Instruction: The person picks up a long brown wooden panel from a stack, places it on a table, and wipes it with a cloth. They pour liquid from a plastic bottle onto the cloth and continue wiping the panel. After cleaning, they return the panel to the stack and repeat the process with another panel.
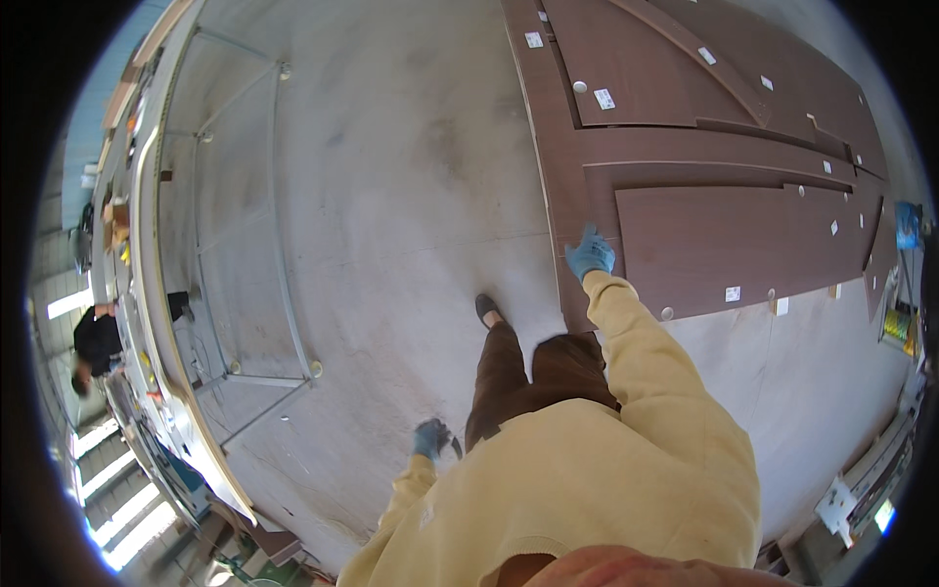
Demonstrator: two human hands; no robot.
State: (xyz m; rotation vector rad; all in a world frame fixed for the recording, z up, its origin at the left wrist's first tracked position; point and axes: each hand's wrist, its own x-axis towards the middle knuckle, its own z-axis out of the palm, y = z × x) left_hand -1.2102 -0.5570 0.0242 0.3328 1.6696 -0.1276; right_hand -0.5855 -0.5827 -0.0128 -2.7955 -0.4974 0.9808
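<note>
My right hand [593, 254], in a light blue glove, is over the left margin of a large brown panel [575, 196]. Its fingers are apart, with nothing held in them; whether they touch the panel I cannot tell. My left hand [427, 437], gloved in blue, hangs low beside my left leg. Its fingers curl around a small dark object [450, 442] with a pale curved edge, whose kind does not show. Several smaller brown boards [699, 230] with white labels lie on and around the large panel.
To the left stands a long workbench [156, 245] with clutter on it, next to a grey metal frame [274, 176] on casters. Beyond it is another person [96, 338] in dark clothes. Shelving with coloured rolls [898, 328] is at the far right. My foot [486, 308] is on grey concrete.
</note>
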